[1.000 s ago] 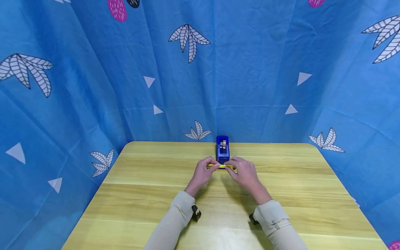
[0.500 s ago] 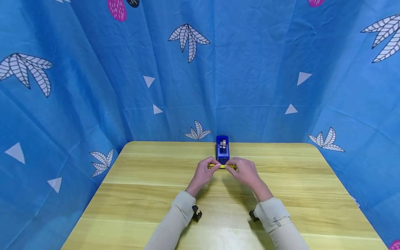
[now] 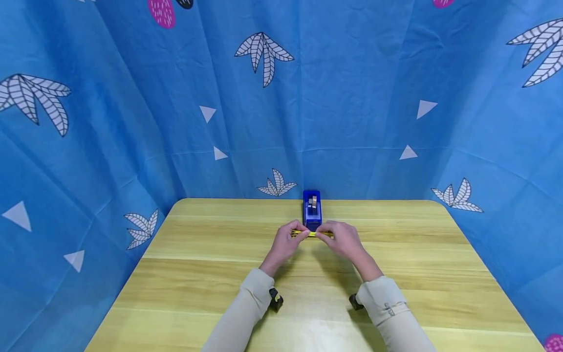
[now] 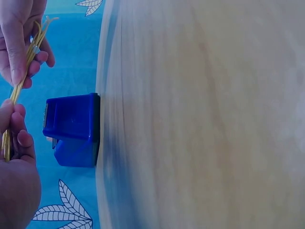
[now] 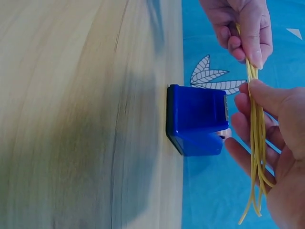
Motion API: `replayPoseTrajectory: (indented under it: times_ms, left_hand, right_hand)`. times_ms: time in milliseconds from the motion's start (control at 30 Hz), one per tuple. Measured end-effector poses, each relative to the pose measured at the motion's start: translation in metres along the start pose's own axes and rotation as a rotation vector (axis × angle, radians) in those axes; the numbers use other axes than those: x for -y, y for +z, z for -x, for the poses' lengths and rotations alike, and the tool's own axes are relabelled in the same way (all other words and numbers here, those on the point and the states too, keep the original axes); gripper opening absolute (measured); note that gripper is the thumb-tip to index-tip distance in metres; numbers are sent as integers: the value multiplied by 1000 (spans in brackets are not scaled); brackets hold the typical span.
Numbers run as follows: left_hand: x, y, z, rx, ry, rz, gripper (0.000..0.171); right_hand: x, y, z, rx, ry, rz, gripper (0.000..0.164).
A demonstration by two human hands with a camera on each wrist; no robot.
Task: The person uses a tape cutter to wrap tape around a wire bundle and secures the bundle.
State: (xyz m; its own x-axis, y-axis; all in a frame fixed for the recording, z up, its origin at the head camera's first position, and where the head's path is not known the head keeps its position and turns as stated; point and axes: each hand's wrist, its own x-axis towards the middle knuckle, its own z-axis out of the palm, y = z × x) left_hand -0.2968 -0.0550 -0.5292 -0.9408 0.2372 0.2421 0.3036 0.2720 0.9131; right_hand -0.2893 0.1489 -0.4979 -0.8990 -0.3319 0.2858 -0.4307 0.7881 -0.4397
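Observation:
A bundle of thin yellow strands [image 5: 257, 138] is held level between both hands, just in front of a blue tape dispenser [image 3: 312, 210]. My left hand [image 3: 286, 242] pinches it left of its middle, thumb against fingers. Close beside it, my right hand [image 3: 345, 239] pinches the bundle between thumb and fingertips. Loose strand ends splay out past the right palm in the right wrist view. A small shiny clear bit [image 4: 36, 49] shows on the strands near the right fingers in the left wrist view. The palms hide parts of the bundle.
The dispenser stands at the back edge of a light wooden table [image 3: 211, 274], with a tape roll [image 3: 314, 201] in it. A blue patterned curtain [image 3: 352, 98] hangs behind and along both sides.

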Motion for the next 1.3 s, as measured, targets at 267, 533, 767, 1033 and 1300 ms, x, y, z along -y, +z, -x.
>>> replayPoseTrajectory:
  times_ms: [267, 533, 767, 1033, 1300]
  left_hand:
    - [4, 1, -1, -2, -3, -15, 10]
    - [2, 2, -1, -2, -13, -9, 11]
    - [1, 2, 0, -4, -34, -16, 11]
    - [2, 3, 0, -3, -45, -15, 10]
    - [2, 5, -1, -7, -43, -9, 10]
  right_hand:
    - [0, 1, -2, 22, 8, 11, 13]
    - [0, 0, -2, 17, 11, -5, 14]
    - [-1, 0, -2, 6, 16, -9, 12]
    - [0, -1, -1, 4, 17, -10, 13]
    - [-2, 0, -1, 7, 22, 5, 13]
